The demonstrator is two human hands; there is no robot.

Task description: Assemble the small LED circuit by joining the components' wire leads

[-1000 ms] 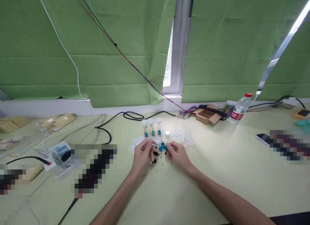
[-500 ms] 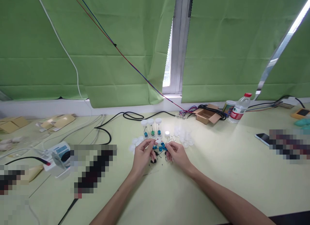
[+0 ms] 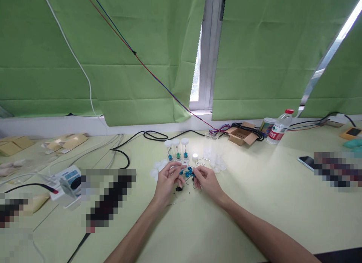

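Observation:
Over the middle of the table, my left hand [image 3: 168, 180] is closed, fingertips together beside a small blue part; what they grip is too small to make out. Facing it, my right hand [image 3: 207, 180] pinches a small blue part between thumb and forefinger. More small blue parts [image 3: 189, 172] lie between the two hands. Below the left fingers is a little black piece [image 3: 178, 188]. Just behind the hands stand three clear vials [image 3: 177, 151] with white lids, holding blue or green pieces. A white cap [image 3: 195, 156] and several L-shaped metal keys [image 3: 203, 162] lie next to them.
Translucent discs [image 3: 158, 166] lie left of the vials and clear plastic pieces [image 3: 217, 163] to the right. An opened cardboard box [image 3: 241, 134], a water bottle [image 3: 279, 127] and a phone [image 3: 307, 162] are at right. A power strip [image 3: 68, 183] and cables are at left.
My left fingers have shifted slightly, with the fingertips reaching a little further over the blue parts. The right hand stays almost where it was.

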